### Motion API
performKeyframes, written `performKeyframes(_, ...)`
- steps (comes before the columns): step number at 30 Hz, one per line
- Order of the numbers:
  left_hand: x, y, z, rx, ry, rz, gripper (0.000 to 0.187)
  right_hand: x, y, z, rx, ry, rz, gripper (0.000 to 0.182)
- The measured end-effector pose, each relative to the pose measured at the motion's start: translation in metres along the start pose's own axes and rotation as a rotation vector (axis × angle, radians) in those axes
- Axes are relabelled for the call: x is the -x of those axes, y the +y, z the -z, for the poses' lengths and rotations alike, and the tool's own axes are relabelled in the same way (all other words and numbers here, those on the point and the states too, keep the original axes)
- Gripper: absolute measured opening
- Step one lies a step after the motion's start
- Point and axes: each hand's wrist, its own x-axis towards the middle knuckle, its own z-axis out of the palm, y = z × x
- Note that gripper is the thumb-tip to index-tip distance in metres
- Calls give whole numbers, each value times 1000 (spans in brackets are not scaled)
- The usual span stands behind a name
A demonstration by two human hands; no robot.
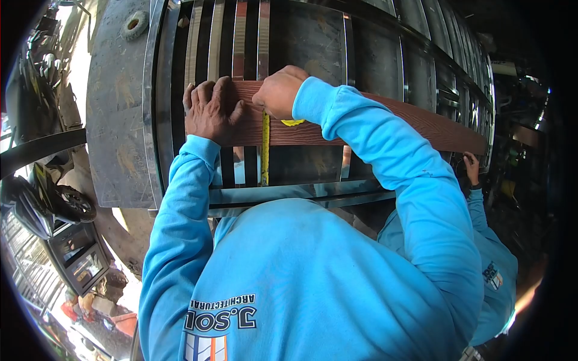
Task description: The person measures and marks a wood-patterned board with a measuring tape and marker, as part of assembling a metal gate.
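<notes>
A long brown plank (421,123) with a wood-grain surface lies across a shiny metal frame (241,194). Near the plank's left end, my left hand (211,111) rests over it, fingers curled at the far edge and thumb apart. My right hand (283,92) is closed in a fist above the plank, pinching a tape measure (265,147). The yellow blade runs from beneath that hand over the plank's near edge to the frame's near rail. Another bit of yellow shows under the wrist; the rest is hidden by the hand.
At the plank's far right end is a co-worker's hand (471,167), the sleeve also blue. A small wheel (135,25) sits on the dark sheet (117,120) at the left. Beyond stands a motorbike (54,198). Shiny metal bars (347,54) cross the frame.
</notes>
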Motion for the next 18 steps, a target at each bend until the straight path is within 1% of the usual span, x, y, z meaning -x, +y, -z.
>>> performKeyframes(6,0,0,1,-42,-13,-8,69,-1,-1,1,4,-21,-14,23)
performKeyframes(9,0,2,1,12,-39,35,69,-1,-1,1,0,-24,-12,23)
performKeyframes(14,0,3,1,15,-35,34,68,-2,-2,1,8,-6,-7,23)
performKeyframes(18,-1,3,3,-7,-31,23,69,-3,-2,3,21,-38,-9,23)
